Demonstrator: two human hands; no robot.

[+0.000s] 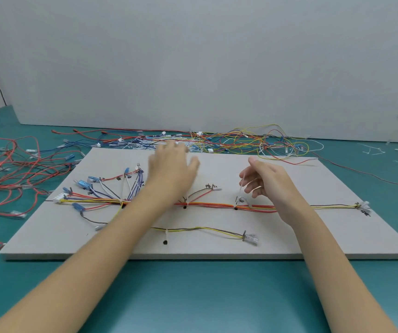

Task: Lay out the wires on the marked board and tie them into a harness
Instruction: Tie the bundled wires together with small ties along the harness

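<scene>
On the marked board (337,236), the right hand (269,181) pinched a white cable tie (240,192) looped over the wire bundle (205,205) mid-board, apparently mid-tying. The left hand (171,169), fingers spread and empty, reached toward the far edge's loose wires (229,140); cinching seemed next.

Board markings: on your grey board (313,236) you have small black handwritten marks beside the wire ends, at about 10 o'clock, centre and 3 o'clock.
Legibility: you cannot read any of them; too small and blurred.
Other text: none readable.
</scene>
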